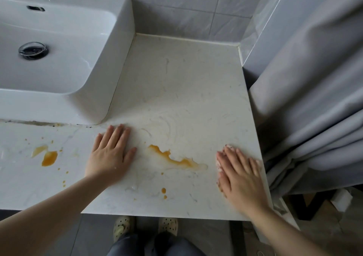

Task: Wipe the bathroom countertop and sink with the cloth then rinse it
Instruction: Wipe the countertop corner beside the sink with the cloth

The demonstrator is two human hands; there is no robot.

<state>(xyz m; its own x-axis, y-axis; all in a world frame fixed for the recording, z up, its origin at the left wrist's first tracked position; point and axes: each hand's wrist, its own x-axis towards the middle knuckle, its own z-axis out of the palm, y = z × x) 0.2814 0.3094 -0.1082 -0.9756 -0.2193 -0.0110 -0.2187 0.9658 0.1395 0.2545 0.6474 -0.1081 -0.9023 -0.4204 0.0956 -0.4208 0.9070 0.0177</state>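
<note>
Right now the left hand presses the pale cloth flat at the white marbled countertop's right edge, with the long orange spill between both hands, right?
Wrong hand. The head view shows the right hand pressing the pale pinkish cloth there; the left hand lies flat on the white marbled countertop. The long orange spill is between them.

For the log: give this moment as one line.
step: wiping countertop | right hand: pressing cloth | left hand: flat on countertop | orange spill: between hands
</note>
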